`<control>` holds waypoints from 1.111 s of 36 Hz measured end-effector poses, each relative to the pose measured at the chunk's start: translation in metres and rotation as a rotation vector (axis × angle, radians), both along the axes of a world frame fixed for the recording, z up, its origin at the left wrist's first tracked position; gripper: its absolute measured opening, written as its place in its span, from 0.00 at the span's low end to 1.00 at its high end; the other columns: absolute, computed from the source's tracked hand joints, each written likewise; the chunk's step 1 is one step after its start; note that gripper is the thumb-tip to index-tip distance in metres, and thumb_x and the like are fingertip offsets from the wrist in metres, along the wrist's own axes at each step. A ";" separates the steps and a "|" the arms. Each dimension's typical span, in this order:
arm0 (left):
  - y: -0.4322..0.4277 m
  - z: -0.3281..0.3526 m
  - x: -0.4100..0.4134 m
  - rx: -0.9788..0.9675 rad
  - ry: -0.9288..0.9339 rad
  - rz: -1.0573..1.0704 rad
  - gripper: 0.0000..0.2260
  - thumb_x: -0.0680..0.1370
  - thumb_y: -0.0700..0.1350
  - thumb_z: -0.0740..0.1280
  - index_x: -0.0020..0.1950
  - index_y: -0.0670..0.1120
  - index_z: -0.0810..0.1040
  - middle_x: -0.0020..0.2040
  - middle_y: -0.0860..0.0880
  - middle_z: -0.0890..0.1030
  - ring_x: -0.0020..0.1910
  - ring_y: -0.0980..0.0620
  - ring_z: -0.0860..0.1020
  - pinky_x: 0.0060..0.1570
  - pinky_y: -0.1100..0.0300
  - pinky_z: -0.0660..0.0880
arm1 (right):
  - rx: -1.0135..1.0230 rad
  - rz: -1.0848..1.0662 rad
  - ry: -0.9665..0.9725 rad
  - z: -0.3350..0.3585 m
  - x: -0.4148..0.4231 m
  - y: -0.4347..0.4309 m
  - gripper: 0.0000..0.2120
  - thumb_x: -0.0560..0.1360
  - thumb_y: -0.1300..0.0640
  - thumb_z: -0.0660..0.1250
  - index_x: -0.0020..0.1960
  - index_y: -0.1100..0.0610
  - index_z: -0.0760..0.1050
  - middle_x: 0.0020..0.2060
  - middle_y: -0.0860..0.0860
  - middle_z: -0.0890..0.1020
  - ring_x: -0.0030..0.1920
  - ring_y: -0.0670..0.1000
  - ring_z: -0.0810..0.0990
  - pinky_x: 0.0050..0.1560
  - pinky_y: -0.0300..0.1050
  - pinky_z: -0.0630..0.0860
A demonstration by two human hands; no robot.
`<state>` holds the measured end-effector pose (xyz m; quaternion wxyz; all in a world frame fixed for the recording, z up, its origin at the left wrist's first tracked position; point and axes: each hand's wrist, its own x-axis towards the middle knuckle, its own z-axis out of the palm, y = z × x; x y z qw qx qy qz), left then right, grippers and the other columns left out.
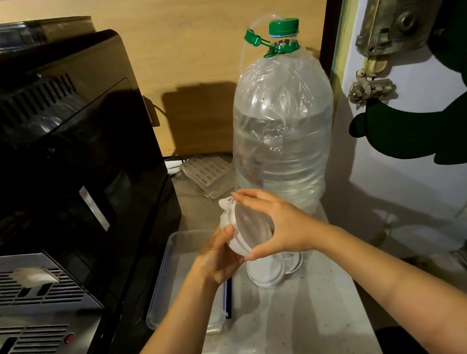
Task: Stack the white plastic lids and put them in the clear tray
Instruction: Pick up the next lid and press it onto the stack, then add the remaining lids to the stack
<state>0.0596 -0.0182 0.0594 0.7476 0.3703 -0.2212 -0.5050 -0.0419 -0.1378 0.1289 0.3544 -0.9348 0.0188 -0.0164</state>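
Both hands hold a partial stack of round white plastic lids (240, 229) on edge, above the far end of the clear rectangular plastic tray (162, 278). The left hand (220, 257) supports the stack from below, its grip closed on it; the right hand (277, 224) presses the near face, thumb under the rim. Two more lids (268, 271) lie on the pale table (290, 326) beside the tray. The tray appears empty. Judgement: stacking partly done; placement outstanding.
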 end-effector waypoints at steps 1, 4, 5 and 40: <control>0.000 0.000 0.000 0.003 -0.011 -0.005 0.44 0.50 0.55 0.81 0.61 0.45 0.69 0.46 0.47 0.85 0.45 0.50 0.82 0.39 0.56 0.81 | -0.003 0.007 0.005 -0.001 0.000 0.000 0.49 0.63 0.52 0.77 0.75 0.45 0.50 0.75 0.42 0.54 0.72 0.40 0.52 0.71 0.38 0.55; 0.001 0.001 -0.002 0.008 -0.044 -0.020 0.44 0.51 0.55 0.81 0.62 0.45 0.69 0.47 0.48 0.84 0.47 0.50 0.82 0.41 0.55 0.81 | -0.015 0.027 0.023 -0.004 -0.001 0.000 0.50 0.64 0.51 0.77 0.75 0.44 0.48 0.76 0.41 0.49 0.75 0.42 0.48 0.71 0.40 0.54; 0.002 0.001 -0.002 0.010 -0.052 -0.021 0.44 0.51 0.55 0.81 0.62 0.45 0.68 0.47 0.47 0.84 0.48 0.49 0.82 0.42 0.55 0.81 | -0.018 0.032 0.030 -0.006 -0.001 0.000 0.50 0.64 0.51 0.77 0.74 0.43 0.47 0.76 0.40 0.48 0.75 0.43 0.47 0.72 0.41 0.54; 0.045 -0.019 0.010 0.208 0.013 0.176 0.45 0.40 0.54 0.81 0.54 0.49 0.72 0.51 0.42 0.76 0.48 0.44 0.78 0.33 0.53 0.81 | 0.378 -0.742 0.341 -0.133 0.002 -0.028 0.30 0.71 0.54 0.71 0.68 0.65 0.65 0.66 0.60 0.72 0.65 0.58 0.72 0.60 0.46 0.69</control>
